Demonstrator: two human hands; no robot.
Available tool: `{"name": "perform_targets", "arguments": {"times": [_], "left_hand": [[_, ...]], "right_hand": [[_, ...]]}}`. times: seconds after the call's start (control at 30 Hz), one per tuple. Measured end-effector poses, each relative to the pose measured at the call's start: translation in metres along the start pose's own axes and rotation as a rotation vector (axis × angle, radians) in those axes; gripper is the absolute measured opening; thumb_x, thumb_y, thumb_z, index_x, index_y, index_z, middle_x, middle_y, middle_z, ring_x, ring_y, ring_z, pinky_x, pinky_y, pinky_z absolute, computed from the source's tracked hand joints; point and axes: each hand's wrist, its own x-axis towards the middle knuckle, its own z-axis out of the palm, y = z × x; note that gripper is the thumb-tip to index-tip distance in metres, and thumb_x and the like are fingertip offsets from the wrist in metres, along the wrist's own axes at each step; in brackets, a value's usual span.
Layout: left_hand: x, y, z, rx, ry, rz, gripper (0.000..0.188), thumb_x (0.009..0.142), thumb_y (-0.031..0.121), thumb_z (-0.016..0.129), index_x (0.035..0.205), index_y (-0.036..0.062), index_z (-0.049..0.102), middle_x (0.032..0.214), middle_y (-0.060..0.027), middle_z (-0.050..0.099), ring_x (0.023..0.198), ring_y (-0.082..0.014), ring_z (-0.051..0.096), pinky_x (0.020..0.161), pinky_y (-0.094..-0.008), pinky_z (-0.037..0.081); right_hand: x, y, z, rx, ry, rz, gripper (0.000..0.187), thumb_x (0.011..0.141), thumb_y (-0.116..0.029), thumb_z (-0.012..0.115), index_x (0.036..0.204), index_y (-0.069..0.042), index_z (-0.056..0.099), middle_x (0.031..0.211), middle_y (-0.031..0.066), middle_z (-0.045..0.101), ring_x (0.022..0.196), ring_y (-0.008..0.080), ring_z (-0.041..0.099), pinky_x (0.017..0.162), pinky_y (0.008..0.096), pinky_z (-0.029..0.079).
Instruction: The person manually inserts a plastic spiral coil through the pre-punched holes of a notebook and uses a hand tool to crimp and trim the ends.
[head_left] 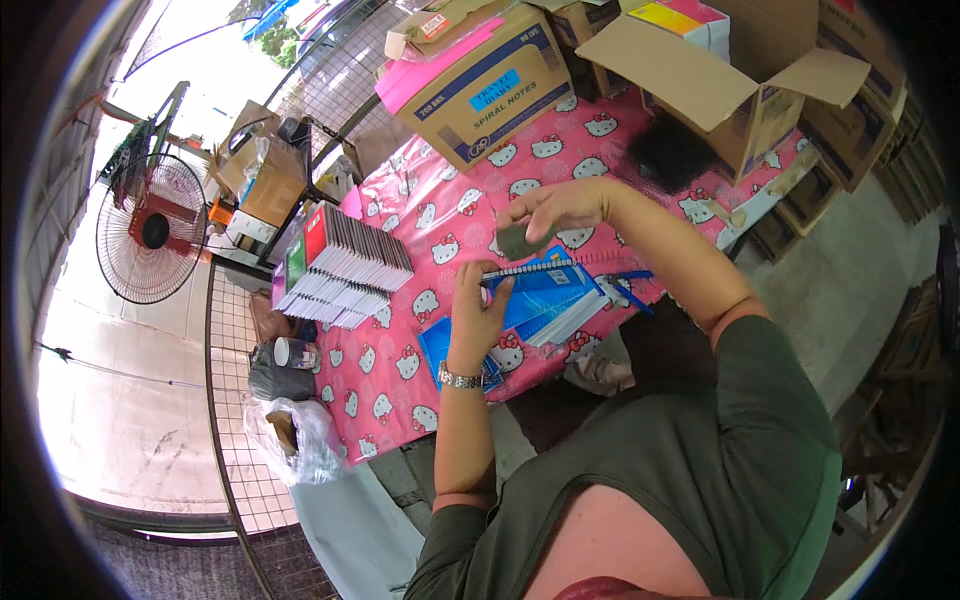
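Observation:
My left hand [480,312], with a metal watch at the wrist, is closed on the bound edge of a blue-covered notebook [545,297] near the table's front edge. Along that edge runs a row of binding loops, and a loose pink spiral coil [600,257] sticks out to the right. Above the notebook hovers my right hand [560,212], fingers bent. A small dark grey-green piece [520,243] shows at its fingertips; its kind is unclear. Blue-handled pliers [632,290] lie at the notebook's right. Another blue cover [436,345] lies partly under my left hand.
Stacked spiral notebooks [355,265] stand on the table's left side. A closed carton [490,90] and an open carton [745,120] sit at the back, near a blurred black heap [672,152]. A plastic bag [300,440] hangs left, below a fan [153,230].

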Motion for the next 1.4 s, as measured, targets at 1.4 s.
{"name": "perform_targets", "arguments": {"times": [1.4], "left_hand": [[-0.015,-0.003,0.035,-0.214,0.307,-0.349,0.014,0.088,0.009,0.074,0.095,0.0006,0.066,0.072,-0.0010,0.058,0.059,-0.0066,0.048,0.053,-0.0234,0.039]], "right_hand": [[0.016,-0.012,0.045,-1.387,0.326,0.008,0.016,0.088,-0.026,0.065,0.094,-0.011,0.066,0.096,0.0069,0.066,0.094,0.0274,0.065,0.084,0.0475,0.045]]}}
